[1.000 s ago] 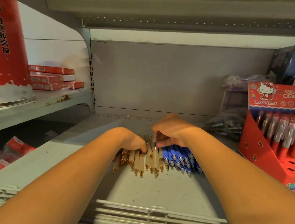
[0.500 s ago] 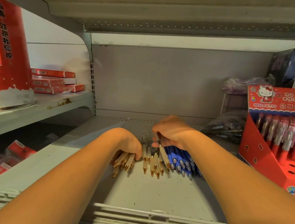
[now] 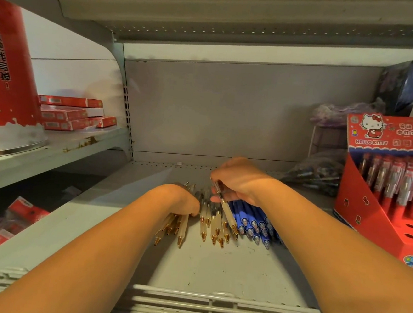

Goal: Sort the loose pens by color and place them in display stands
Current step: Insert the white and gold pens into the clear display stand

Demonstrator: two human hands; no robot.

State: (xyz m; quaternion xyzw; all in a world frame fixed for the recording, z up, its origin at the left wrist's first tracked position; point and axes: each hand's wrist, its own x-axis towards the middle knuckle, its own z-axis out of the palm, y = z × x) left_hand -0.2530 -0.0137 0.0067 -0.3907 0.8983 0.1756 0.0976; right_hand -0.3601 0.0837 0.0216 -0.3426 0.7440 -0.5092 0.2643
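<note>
My left hand (image 3: 184,200) curls round a fan of frosted cream pens (image 3: 183,229). My right hand (image 3: 238,181) pinches one slim gold-tipped pen (image 3: 225,210) beside the blue pens (image 3: 254,223) on the scuffed metal shelf (image 3: 215,269).

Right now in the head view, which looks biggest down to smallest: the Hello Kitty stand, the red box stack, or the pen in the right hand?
1. Hello Kitty stand, partly out of frame.
2. Red box stack, farther back, so true size unsure.
3. Pen pinched by the right hand.
</note>
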